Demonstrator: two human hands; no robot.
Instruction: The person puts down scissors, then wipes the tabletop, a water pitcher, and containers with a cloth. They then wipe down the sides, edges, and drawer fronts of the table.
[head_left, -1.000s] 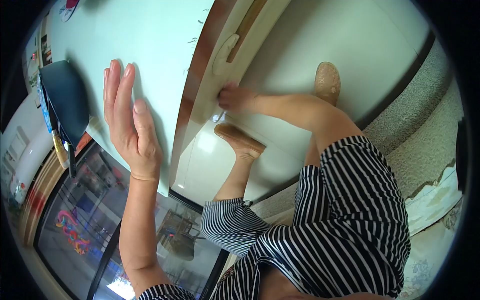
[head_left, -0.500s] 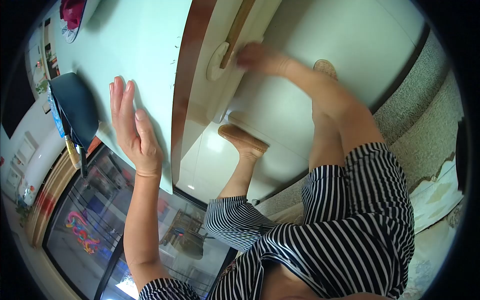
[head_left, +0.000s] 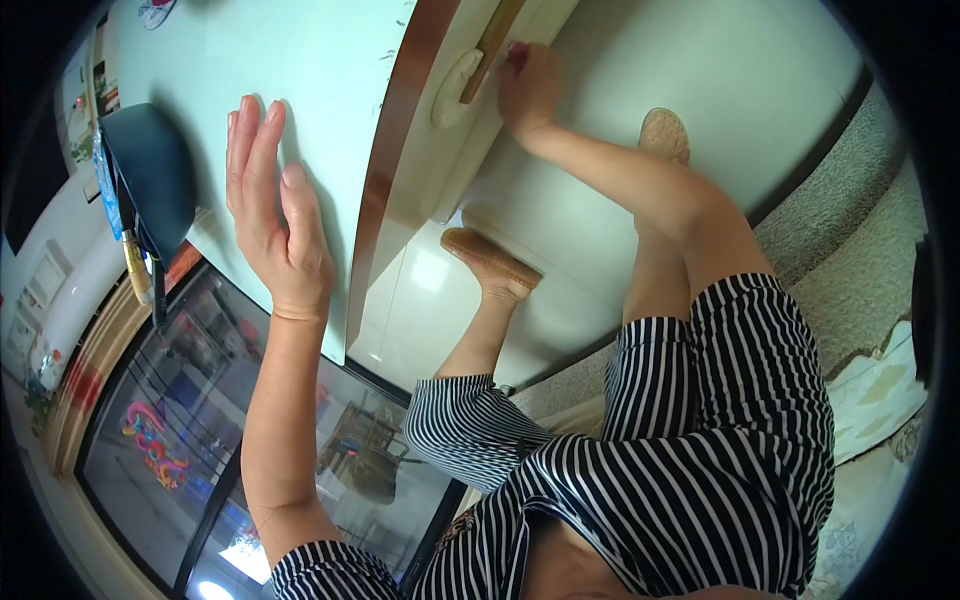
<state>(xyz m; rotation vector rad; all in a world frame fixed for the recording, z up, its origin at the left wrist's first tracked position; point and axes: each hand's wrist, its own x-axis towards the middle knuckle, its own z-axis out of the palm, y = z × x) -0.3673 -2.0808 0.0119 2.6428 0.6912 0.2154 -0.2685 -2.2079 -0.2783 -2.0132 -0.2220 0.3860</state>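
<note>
My left hand [head_left: 275,215] rests on its edge on the pale tabletop [head_left: 330,90], fingers stretched out and the thumb apart, holding nothing. Past the table's brown edge, my right hand [head_left: 530,88] hangs in the air over the pale floor [head_left: 600,70]. Its fingers look curled but are smeared, and whether anything is in them cannot be made out. It is nearest to the white and wooden side part [head_left: 460,90] under the table edge. A dark blue object [head_left: 155,180] stands at the table's left edge, beside my left hand.
Below the dark object is a yellowish handle [head_left: 136,265]. A dark-framed glass panel [head_left: 190,400] lies at lower left. My feet in brown shoes [head_left: 490,262] are on the floor. A grey textured seat [head_left: 850,240] is at the right.
My right hand has moved up and away from my left foot, then slightly right along the table's side. The view has shifted a little; my left hand keeps its pose on the tabletop.
</note>
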